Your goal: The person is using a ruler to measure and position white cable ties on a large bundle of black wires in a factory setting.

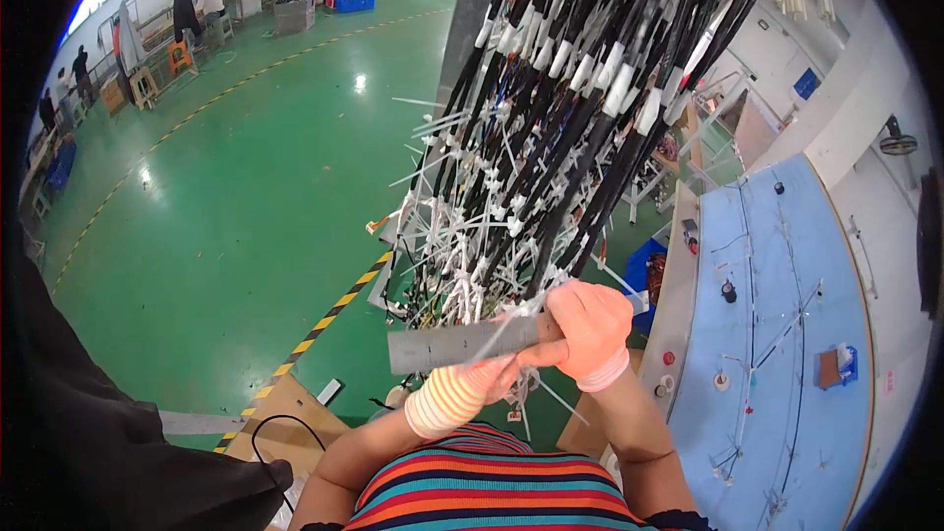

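My right hand (588, 326) grips the right end of a flat grey metal ruler (442, 345) that sticks out to the left. My left hand (484, 382), with a striped band at the wrist, sits just below the ruler and pinches thin white cable-tie tails next to it. Right above both hands hangs a thick bundle of black wire harnesses (551, 118), bound with white tape sleeves and many white cable ties (462, 236) whose ends stick out.
A light blue harness assembly board (787, 334) with pegs and routed wires stands at the right. A green floor (246, 187) with yellow-black hazard tape (324, 320) spreads left. Cardboard (285, 423) lies below. People work at benches far back left.
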`<act>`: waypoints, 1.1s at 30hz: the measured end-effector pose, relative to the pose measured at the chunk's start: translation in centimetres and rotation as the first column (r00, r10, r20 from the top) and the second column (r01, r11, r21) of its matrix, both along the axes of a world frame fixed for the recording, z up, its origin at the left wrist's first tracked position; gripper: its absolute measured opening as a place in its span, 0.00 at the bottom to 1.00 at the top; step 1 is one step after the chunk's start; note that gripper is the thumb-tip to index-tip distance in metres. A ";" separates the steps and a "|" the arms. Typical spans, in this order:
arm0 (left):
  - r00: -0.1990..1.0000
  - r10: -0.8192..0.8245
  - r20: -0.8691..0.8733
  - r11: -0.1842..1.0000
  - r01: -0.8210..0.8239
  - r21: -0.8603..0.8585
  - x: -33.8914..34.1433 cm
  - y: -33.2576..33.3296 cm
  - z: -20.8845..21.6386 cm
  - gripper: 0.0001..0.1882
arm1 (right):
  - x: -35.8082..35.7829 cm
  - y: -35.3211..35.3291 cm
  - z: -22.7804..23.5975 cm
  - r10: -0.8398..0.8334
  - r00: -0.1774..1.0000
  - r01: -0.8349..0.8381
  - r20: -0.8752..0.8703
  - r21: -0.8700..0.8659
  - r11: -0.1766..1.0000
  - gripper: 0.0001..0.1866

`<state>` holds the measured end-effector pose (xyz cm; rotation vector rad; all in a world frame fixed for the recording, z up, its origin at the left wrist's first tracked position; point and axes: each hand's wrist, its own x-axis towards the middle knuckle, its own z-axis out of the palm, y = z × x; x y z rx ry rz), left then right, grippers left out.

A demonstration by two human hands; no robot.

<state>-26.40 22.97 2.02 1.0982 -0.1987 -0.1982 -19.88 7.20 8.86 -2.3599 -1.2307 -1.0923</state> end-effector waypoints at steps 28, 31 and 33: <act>0.596 0.063 0.800 0.789 -0.521 0.326 3.9 -5.4 0.4 0.15 | -6.5 -2.5 3.1 -0.585 0.809 0.559 -0.060 -0.229 0.797 0.27; 0.573 0.030 0.819 0.760 -0.546 0.353 4.2 -5.6 -0.5 0.15 | -6.4 -2.2 3.2 -0.651 0.754 0.607 -0.091 -0.284 0.742 0.27; 0.511 0.082 0.856 0.740 -0.606 0.291 4.7 -5.8 -0.9 0.16 | -6.0 -2.3 2.9 -0.658 0.746 0.619 -0.105 -0.258 0.742 0.28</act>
